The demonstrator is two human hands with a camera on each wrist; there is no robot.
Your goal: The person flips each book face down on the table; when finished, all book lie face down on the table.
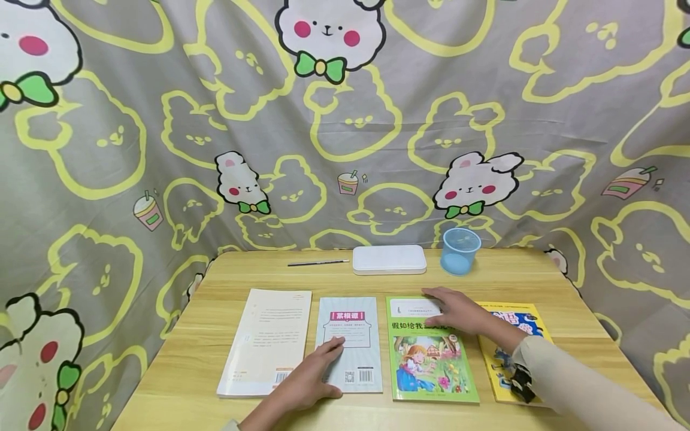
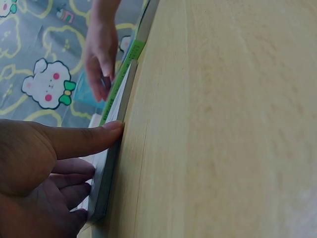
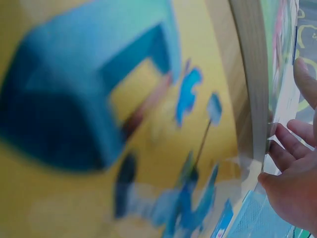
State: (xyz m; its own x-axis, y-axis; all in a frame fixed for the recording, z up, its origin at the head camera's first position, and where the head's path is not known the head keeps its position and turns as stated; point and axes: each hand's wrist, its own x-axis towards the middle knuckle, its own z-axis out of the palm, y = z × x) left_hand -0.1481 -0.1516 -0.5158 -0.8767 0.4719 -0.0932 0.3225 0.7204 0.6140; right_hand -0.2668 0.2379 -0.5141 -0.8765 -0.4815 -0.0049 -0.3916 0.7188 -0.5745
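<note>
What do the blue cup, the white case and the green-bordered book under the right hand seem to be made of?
The blue cup looks like translucent plastic: the tabletop shows faintly through its wall. The white case seems matte hard plastic, smooth with rounded corners, though the look leaves that open. The green-bordered book, touched by the right hand, appears to be paper with a glossy printed cover; a page edge shows in the left wrist view.

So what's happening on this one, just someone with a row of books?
A person sits at a light wooden table with four books lying flat in a row. The left hand rests open on the pale blue book with a barcode, thumb at its edge. The right hand lies flat on the green-bordered picture book. A cream book and a yellow book flank them. Behind lie a pen, a white case and a blue cup.
</note>
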